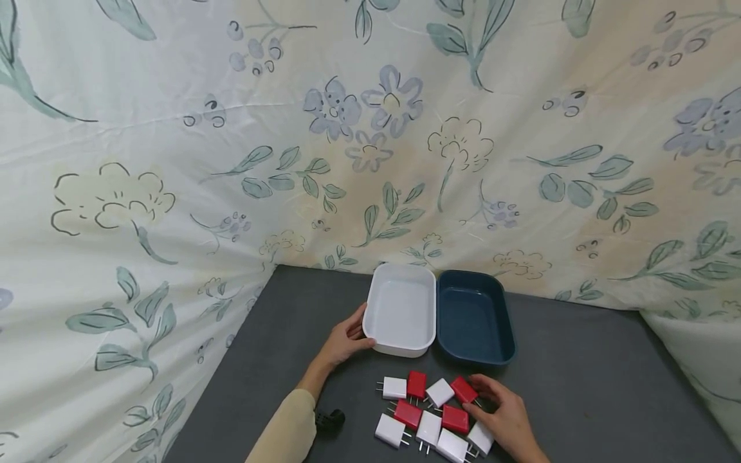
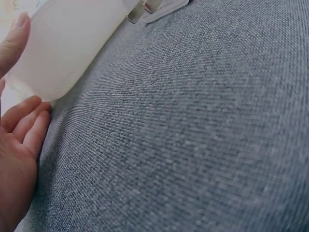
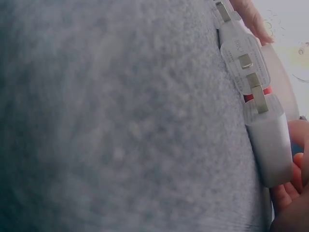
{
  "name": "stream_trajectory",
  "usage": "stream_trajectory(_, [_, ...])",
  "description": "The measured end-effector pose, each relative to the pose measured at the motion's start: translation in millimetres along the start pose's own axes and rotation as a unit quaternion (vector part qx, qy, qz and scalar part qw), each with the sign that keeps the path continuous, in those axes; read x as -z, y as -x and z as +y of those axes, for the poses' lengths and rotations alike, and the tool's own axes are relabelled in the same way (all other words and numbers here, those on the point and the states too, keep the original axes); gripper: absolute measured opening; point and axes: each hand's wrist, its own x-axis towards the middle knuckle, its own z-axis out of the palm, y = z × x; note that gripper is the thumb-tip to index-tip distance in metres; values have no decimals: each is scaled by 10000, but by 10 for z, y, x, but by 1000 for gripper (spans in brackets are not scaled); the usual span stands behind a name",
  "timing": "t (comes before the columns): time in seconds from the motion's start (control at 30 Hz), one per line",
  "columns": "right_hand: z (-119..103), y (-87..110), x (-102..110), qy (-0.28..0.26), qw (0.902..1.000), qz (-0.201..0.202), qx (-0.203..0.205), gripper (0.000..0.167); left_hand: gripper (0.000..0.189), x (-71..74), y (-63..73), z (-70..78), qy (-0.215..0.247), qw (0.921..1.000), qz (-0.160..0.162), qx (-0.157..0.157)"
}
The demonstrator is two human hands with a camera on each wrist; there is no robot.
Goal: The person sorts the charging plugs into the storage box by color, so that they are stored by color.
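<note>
White and dark blue, two round-cornered bins stand side by side at the back of the grey worktop (image 1: 585, 366), and I can see to the bottom of both. The left hand (image 1: 347, 337) has its grip on the near left corner of the white bin (image 1: 401, 308), thumb on the front wall and fingers along the side. The dark blue bin (image 1: 476, 318) sits just to the right.

In front of them I count ten two-prong wall chargers in a loose cluster, six white and four red. The right hand (image 1: 500, 411) is over the right side of this group, thumb and forefinger set about the rightmost red charger (image 1: 463, 390); whether that grip is squeezing it or merely placed around it, I cannot tell. A white charger (image 1: 480, 438) lies just below the same hand, and the other red chargers (image 1: 408, 414) lie further left among the white ones.

A small black object (image 1: 330, 421), hard to make out, is beside the cream sleeve (image 1: 286, 427). Floral cloth (image 1: 370, 154) hangs behind everything.
</note>
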Motion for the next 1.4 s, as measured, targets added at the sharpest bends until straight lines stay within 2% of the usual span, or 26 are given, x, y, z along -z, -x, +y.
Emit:
stream_trajectory(0.27, [4, -4, -20, -197, 9995, -59, -239, 54, 92, 4, 6, -38, -182, 9998, 85, -25])
stream_trajectory(0.5, [-9, 14, -17, -341, 9980, -224, -491, 60, 91, 4, 10, -40, -220, 9997, 51, -28])
stream_trajectory(0.83, [3, 18, -39, -274, 9986, -109, -440, 56, 94, 34, 70, 200, -248, 9992, -287, -116])
stream_trajectory(1.1, [-1, 28, -27, -200, 9982, -125, -544, 53, 90, -2, 7, -19, -287, 9996, 22, -77])
stream_trajectory(1.4, [30, 32, -29, -181, 9991, 75, -373, 51, 91, 10, 12, -38, -294, 9994, 7, -175])
